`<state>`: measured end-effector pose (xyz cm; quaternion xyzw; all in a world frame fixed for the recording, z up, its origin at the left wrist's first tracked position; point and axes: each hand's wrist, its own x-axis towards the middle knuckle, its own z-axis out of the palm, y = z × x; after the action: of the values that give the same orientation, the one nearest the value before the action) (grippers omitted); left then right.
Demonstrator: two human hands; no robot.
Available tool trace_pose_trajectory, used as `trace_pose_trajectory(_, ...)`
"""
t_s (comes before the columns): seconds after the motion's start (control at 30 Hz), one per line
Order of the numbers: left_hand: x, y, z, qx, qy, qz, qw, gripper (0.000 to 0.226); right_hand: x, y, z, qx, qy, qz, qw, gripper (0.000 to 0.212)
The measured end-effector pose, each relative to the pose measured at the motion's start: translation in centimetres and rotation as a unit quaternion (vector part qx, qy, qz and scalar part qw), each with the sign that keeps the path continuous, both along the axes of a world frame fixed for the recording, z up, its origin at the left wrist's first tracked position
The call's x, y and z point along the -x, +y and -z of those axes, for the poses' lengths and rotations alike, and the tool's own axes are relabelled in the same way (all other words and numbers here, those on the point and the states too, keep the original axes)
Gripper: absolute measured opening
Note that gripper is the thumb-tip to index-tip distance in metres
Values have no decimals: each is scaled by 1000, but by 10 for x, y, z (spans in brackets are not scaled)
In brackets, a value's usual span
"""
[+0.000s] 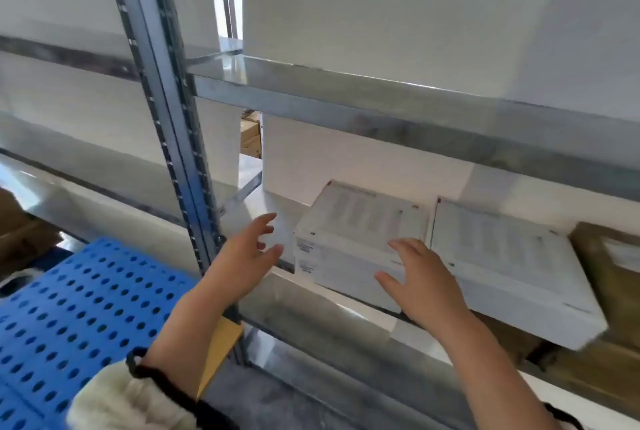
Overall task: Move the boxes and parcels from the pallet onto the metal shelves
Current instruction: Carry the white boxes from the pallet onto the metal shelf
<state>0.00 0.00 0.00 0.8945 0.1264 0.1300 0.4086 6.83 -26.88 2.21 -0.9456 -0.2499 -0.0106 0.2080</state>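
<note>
The print on the left white box (360, 222) and the right white box (502, 256) is too blurred to read. The right hand (426, 280) covers part of the left white box's front. A brown box (602, 256) and the blue pallet (69, 308) run off the frame's edges.

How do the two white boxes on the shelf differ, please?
The right hand touches the left white box; the right white box is untouched. The right white box juts further forward than the left white box. Both are white, printed on top, side by side.
</note>
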Motion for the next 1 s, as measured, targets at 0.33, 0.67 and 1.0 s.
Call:
trace_pose_trajectory(0.33,-117,6,60,-21,89,14,996,62,-80,27,40,-54,93,46,993,72)
trace_pose_trajectory(0.67,-174,24,63,-74,186,69,977,67,-119,49,58,46,167,196,965,97)
trace_pose_trajectory(1.0,-189,25,63,153,215,125,956,42,-138,70,54,91,183,271,941,96)
